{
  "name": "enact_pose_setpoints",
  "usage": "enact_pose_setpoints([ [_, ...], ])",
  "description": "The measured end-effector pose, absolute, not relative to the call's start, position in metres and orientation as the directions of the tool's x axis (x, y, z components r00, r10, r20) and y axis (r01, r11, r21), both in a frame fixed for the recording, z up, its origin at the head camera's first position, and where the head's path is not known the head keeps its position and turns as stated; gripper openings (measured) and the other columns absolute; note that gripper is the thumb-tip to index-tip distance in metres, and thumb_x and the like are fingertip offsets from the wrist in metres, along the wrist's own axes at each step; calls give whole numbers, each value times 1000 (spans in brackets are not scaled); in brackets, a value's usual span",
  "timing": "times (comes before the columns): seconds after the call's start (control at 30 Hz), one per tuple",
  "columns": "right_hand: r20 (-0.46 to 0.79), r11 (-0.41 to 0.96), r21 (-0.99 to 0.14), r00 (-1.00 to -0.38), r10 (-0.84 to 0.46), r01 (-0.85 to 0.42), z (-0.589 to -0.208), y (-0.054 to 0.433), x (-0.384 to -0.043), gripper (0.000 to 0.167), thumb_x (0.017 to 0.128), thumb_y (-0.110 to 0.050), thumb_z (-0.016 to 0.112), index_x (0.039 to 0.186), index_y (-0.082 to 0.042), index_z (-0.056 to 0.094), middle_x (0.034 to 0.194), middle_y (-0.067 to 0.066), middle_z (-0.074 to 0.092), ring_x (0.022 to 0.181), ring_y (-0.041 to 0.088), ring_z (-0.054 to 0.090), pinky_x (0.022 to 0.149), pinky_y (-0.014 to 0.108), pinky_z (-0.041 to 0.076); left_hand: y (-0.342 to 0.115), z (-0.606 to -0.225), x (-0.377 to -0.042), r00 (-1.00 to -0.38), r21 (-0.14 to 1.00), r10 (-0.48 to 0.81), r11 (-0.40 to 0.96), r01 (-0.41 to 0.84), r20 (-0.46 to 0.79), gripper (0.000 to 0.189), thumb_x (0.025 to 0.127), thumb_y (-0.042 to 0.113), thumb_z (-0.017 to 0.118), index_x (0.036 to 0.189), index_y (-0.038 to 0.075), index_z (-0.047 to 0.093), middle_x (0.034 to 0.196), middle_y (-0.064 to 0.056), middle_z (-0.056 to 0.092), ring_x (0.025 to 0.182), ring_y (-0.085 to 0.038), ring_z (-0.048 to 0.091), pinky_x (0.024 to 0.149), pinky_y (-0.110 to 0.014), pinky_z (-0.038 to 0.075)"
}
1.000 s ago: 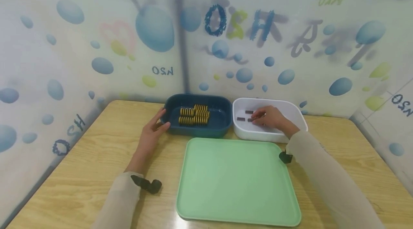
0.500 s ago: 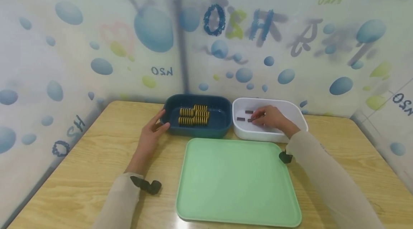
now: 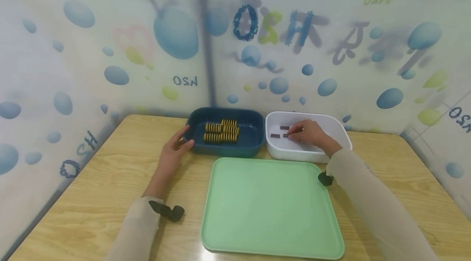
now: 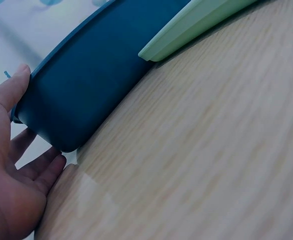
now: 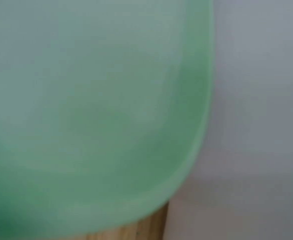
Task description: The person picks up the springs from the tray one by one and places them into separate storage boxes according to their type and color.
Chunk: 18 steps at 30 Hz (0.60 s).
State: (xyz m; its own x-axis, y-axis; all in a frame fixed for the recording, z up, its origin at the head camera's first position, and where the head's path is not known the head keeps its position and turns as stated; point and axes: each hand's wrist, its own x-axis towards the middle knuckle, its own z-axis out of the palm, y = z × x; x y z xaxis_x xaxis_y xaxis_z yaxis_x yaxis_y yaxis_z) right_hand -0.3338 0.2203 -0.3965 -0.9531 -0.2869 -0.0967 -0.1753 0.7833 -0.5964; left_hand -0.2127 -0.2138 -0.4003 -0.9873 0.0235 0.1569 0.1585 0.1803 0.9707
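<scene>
My left hand rests against the left end of a dark blue bin, fingers spread and relaxed. In the left wrist view its thumb lies near the bin's rim, the other fingers lower along the end. Several yellow-and-black coil springs lie in two rows inside that bin. My right hand reaches into a white bin and pinches the end of a small dark spring near the floor. Two more small dark springs are beside it. The right wrist view misses the hand.
A green tray lies on the wooden table, in front of both bins. The bins stand side by side along the back wall, which is printed with drops and letters. The tray's corner sits near the white bin.
The right fingertips shift very slightly about the small dark spring. Left hand, bins and tray stay where they were.
</scene>
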Motion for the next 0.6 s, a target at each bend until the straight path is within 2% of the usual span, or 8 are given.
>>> enact_pose_setpoints([
  [0.33, -86, 781, -596, -952, -295, -188, -393, 221, -327, 20, 85, -16, 74, 103, -6, 72, 98, 7, 68, 81, 23, 56, 67, 29, 48, -214, -403, -214, -987, 972, 38, 173, 161, 156, 58, 97, 24, 59, 149, 12, 35, 155, -6, 25, 137, -37, 29, 108, -51, 28],
  [0.43, -94, 779, -599, -950, -299, -186, -391, 220, -325, 23, 84, -15, 75, 105, -5, 71, 98, 7, 68, 81, 22, 56, 67, 29, 48, -214, -402, -214, -985, 972, 19, 161, 173, 172, 58, 97, 24, 58, 149, 11, 35, 154, -7, 28, 135, -36, 32, 109, -47, 29],
  [0.53, -98, 773, -606, -948, -304, -186, -389, 220, -322, 25, 84, -15, 75, 106, -4, 70, 97, 8, 68, 80, 22, 57, 67, 29, 49, -217, -403, -214, -986, 976, -10, 148, 162, 165, 59, 97, 28, 57, 149, 11, 34, 154, -6, 30, 133, -32, 37, 107, -36, 34],
  [0.6, -103, 764, -616, -942, -321, -193, -386, 221, -320, 27, 84, -15, 74, 108, -3, 69, 98, 9, 67, 79, 21, 58, 66, 30, 51, -221, -398, -213, -988, 980, -26, 138, 146, 151, 61, 98, 29, 57, 150, 11, 32, 154, -7, 29, 131, -31, 39, 106, -37, 34],
])
